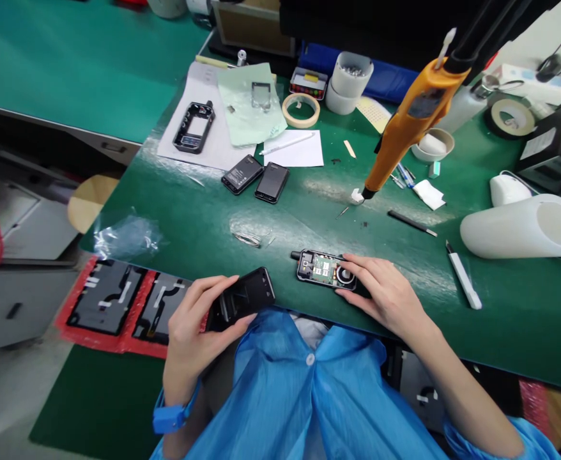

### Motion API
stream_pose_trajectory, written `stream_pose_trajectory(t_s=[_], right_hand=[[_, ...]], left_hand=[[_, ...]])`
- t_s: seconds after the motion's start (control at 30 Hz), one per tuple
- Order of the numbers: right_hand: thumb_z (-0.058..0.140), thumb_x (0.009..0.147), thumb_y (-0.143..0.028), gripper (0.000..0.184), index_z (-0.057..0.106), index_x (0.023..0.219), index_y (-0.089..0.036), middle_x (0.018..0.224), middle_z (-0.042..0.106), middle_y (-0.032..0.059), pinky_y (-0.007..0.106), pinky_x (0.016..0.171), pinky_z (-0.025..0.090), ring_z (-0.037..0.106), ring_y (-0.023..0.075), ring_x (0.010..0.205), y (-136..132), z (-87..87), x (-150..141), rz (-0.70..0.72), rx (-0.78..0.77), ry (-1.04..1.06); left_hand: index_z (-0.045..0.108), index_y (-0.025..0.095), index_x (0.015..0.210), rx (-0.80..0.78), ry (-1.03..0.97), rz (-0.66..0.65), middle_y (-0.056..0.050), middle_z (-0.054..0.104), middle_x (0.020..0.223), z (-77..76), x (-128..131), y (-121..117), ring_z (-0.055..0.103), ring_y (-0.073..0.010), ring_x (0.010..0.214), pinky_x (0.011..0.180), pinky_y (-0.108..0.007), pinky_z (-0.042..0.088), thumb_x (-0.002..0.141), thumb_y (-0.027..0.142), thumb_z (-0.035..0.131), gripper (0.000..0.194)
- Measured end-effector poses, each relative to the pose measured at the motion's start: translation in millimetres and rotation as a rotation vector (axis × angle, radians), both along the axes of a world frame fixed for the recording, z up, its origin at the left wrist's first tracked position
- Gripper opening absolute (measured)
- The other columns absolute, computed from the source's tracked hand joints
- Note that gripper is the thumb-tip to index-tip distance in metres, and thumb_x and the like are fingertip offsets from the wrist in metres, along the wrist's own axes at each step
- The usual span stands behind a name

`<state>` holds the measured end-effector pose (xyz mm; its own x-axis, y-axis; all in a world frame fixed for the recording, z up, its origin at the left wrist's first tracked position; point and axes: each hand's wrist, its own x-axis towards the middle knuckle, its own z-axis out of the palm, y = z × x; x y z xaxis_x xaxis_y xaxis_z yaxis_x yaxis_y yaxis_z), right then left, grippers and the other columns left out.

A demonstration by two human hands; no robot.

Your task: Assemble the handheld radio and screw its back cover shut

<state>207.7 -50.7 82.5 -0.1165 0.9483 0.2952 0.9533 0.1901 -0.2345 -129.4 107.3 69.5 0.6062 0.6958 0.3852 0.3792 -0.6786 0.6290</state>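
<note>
My left hand [199, 326] is closed around a black smartphone [246, 295], thumb on its lower edge and fingers on its upper edge, just off the table's front edge. To the right, my right hand [381, 287] grips the right end of an opened two-way radio [319, 267] lying on the green table. Its circuit board shows, with a round speaker by my fingertips and a stubby antenna pointing left. Behind it an orange electric screwdriver [405, 121] hangs tip down. Two black batteries [271, 183] lie farther back, along with an empty radio housing [194, 128] on white paper.
A tape roll [301, 110] and white cups [352, 73] stand at the back. On the right lie a black tweezer-like tool [412, 223], a white-handled pen-like tool [463, 276] and a white cylinder [524, 227]. Plastic bags [130, 237] lie left, above screen panels in red bubble wrap [127, 338].
</note>
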Motion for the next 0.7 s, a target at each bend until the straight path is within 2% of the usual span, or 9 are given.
stream_pose_trajectory(t_s=[0.27,0.43,0.57,0.7], right_hand=[[0.069,0.115,-0.036,0.056,0.052,0.165,-0.017,0.134,0.083,0.0166,0.046,0.103,0.068,0.081,0.0304,0.122,-4,-2.2,-7,-0.016,0.029,0.090],[0.069,0.115,-0.042,0.068,0.043,0.175,-0.023,0.139,0.081,0.0154,0.053,0.112,0.066,0.081,0.0319,0.125,-10,-2.9,-7,-0.017,-0.033,0.153],[0.076,0.109,-0.054,0.087,0.037,0.181,-0.024,0.154,0.073,0.0201,0.053,0.113,0.066,0.075,0.0347,0.138,-16,0.3,-11,-0.028,0.011,0.246],[0.076,0.111,-0.043,0.083,0.036,0.182,-0.027,0.157,0.072,0.0200,0.050,0.113,0.066,0.075,0.0339,0.140,-18,2.8,-16,-0.017,0.048,0.228]], left_hand=[[0.071,0.028,0.144,-0.016,0.017,-0.003,-0.007,0.075,0.122,4.3,11,-6,0.077,-0.0256,0.110,0.099,-0.039,0.064,0.107,0.036,0.079,0.039],[0.069,0.029,0.151,0.020,0.028,-0.141,-0.009,0.080,0.128,6.7,32,-2,0.077,-0.0279,0.112,0.097,-0.039,0.062,0.106,0.042,0.083,0.048],[0.065,0.023,0.155,0.017,0.012,-0.279,-0.013,0.083,0.134,7.0,61,-1,0.078,-0.0298,0.118,0.099,-0.040,0.058,0.106,0.048,0.083,0.058],[0.060,0.016,0.157,0.043,0.005,-0.397,-0.014,0.084,0.132,2.5,91,2,0.077,-0.0286,0.120,0.104,-0.042,0.056,0.109,0.053,0.076,0.063]])
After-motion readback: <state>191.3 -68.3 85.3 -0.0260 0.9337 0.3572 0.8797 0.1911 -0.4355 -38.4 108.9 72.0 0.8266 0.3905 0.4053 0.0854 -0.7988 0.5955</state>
